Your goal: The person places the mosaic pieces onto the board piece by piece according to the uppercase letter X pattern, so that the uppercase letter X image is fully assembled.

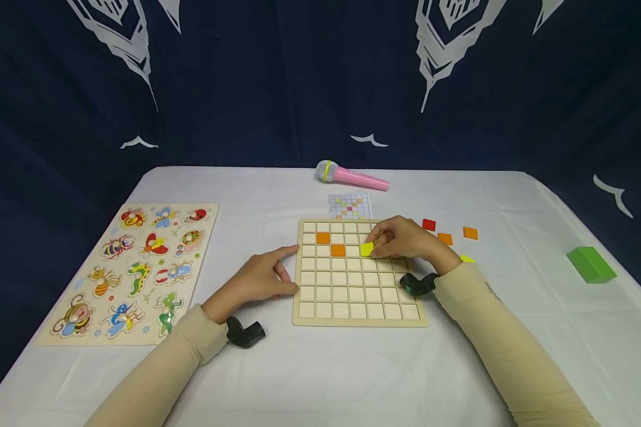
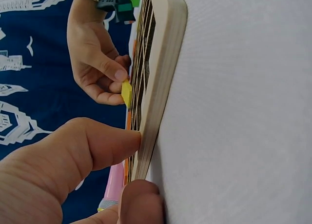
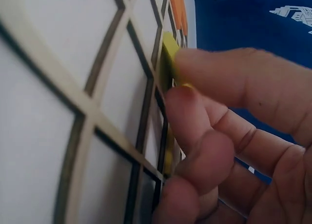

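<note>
A wooden grid board (image 1: 359, 315) lies on the white table, with two orange tiles (image 1: 323, 238) in its upper left cells. My right hand (image 1: 406, 240) pinches a yellow tile (image 1: 367, 249) over the board's upper middle cells; the same yellow tile (image 3: 169, 58) shows tilted between thumb and fingers just above the grid, and the yellow tile (image 2: 126, 92) is seen edge-on from the left. My left hand (image 1: 259, 279) rests against the board's left edge (image 2: 161, 87), thumb and fingers touching its rim.
Loose red (image 1: 429, 225), orange (image 1: 470, 233) and yellow (image 1: 467, 259) tiles lie right of the board. A pattern card (image 1: 349, 206) and pink toy microphone (image 1: 352, 175) sit behind it. An insect peg puzzle (image 1: 133, 270) is at left, a green block (image 1: 590, 264) at far right.
</note>
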The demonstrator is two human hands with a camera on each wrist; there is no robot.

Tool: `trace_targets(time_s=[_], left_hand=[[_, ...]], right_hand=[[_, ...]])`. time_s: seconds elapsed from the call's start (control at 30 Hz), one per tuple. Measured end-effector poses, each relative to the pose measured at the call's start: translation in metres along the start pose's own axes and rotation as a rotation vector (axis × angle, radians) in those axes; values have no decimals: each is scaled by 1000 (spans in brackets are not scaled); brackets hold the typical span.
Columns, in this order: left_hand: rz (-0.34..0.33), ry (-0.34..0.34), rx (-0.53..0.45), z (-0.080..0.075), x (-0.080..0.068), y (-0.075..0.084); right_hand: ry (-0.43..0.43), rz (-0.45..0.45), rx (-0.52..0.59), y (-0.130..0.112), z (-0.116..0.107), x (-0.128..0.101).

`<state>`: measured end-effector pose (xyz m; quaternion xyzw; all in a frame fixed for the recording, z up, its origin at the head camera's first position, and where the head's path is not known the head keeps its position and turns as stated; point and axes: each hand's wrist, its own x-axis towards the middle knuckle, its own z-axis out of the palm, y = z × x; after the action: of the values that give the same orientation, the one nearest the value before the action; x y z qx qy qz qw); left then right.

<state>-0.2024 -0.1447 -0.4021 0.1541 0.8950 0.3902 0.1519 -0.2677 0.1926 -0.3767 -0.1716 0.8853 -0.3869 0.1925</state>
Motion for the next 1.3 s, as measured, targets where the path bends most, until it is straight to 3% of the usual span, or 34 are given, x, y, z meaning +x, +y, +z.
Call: trace_targets(time_s=[0.33,0.6,0.87,1.3], left_hand=[[-3,1,-7,1,2,0],[1,3,-10,2,2,-3],[8,-1,-5,1,2,-3],[7,-3,1,1,1,-1]], right_hand=[[4,-20,-55,0,-1,-3],[26,10,61,0,-15,-16],[124,-75,72,12,-36,-28],[334,-12,82,43,-62,-41]])
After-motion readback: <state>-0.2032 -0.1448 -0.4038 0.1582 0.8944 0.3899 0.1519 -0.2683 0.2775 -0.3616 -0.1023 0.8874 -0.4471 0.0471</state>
